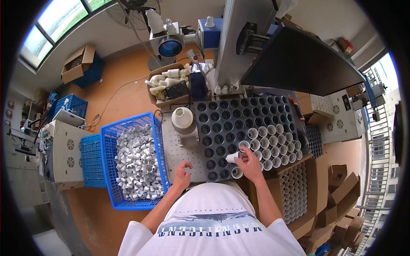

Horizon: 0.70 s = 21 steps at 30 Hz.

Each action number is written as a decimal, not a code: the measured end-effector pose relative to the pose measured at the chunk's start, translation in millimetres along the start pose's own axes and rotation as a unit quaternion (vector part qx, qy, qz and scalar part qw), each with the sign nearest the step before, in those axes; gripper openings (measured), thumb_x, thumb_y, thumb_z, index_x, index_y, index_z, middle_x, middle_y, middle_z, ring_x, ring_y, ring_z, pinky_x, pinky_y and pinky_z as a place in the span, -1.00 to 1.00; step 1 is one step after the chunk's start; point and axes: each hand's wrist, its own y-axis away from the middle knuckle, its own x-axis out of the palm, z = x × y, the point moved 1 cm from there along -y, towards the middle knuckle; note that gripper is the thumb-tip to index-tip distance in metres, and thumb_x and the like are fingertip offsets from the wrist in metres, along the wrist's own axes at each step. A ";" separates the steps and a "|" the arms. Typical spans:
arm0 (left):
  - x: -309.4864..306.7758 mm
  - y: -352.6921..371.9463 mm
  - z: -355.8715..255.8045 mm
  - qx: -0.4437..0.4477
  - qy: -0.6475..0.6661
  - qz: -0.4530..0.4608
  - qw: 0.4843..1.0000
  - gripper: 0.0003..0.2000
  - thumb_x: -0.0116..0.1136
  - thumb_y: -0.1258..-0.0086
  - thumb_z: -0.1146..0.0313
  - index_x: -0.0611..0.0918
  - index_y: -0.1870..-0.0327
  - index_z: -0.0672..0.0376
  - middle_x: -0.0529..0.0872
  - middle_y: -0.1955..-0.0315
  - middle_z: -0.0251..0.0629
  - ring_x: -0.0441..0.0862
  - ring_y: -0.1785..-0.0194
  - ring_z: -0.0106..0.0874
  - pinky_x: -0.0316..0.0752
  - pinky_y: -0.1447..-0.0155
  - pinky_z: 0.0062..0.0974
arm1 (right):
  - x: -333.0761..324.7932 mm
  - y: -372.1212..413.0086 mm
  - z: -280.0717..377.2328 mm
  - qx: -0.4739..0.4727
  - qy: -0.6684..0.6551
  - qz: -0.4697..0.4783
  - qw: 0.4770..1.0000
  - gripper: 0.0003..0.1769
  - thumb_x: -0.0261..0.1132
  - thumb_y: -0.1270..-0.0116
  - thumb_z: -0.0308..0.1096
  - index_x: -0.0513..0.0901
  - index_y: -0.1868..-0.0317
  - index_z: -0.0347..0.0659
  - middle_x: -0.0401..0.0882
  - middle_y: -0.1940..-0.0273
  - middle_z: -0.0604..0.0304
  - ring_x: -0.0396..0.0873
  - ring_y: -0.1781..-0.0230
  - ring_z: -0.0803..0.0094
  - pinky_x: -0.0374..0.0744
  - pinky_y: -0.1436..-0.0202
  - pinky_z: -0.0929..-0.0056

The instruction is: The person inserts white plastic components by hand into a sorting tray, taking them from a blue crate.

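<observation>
With open room between blue basket (109,166) and dark tray (214,145), holding left hand (182,174) over the near edge of the perforated plate (192,154), fingers loosely curled, cannot tell whether around anything; just above the tray's near-left rows, pinching a tapered white cup (232,158) sideways, clamped between thumb and fingers of right hand (247,163); working beside standing cups (276,162), smooth and round-mouthed

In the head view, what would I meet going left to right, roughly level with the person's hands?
Pale cabinet, blue crate, blue basket of white pieces, left hand, held white cup, right hand pinching it, packed white cups, open cardboard box.
</observation>
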 end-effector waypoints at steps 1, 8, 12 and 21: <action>3.7 4.8 -0.7 -0.002 -0.003 0.004 1.000 -0.69 -0.13 0.05 0.70 0.57 0.26 0.31 0.67 0.25 0.04 0.61 0.02 -0.03 0.47 -0.16 -0.24 | 1.8 -0.7 -0.3 -0.009 -0.040 0.004 0.999 -0.49 0.39 -0.22 -0.29 0.56 -0.16 -0.27 0.62 0.22 0.16 0.59 0.32 0.50 0.57 0.18 0.51; 11.0 12.8 0.1 -0.017 0.010 0.045 0.999 -0.69 -0.11 0.04 0.69 0.60 0.25 0.32 0.68 0.21 0.04 0.60 -0.02 -0.01 0.47 -0.18 -0.21 | 37.4 6.5 8.6 -0.028 -0.157 0.057 0.986 -0.52 0.38 -0.25 -0.42 0.50 -0.17 -0.31 0.60 0.14 0.18 0.60 0.21 0.56 0.58 0.10 0.57; 11.0 8.5 -5.0 -0.017 -0.003 0.043 0.999 -0.70 -0.10 0.03 0.69 0.59 0.24 0.32 0.68 0.20 0.04 0.60 -0.03 0.00 0.46 -0.18 -0.22 | 40.9 8.2 7.5 -0.028 -0.134 0.065 0.988 -0.53 0.38 -0.20 -0.44 0.48 -0.12 -0.30 0.59 0.14 0.17 0.60 0.21 0.54 0.59 0.10 0.53; 11.6 7.0 -11.0 -0.019 0.011 0.057 0.998 -0.69 -0.11 0.02 0.71 0.59 0.22 0.33 0.68 0.19 0.06 0.60 -0.04 0.00 0.46 -0.20 -0.21 | 41.4 9.1 4.5 -0.011 -0.170 0.041 0.984 -0.57 0.37 -0.11 -0.47 0.36 0.05 -0.25 0.55 0.22 0.18 0.55 0.27 0.56 0.54 0.18 0.55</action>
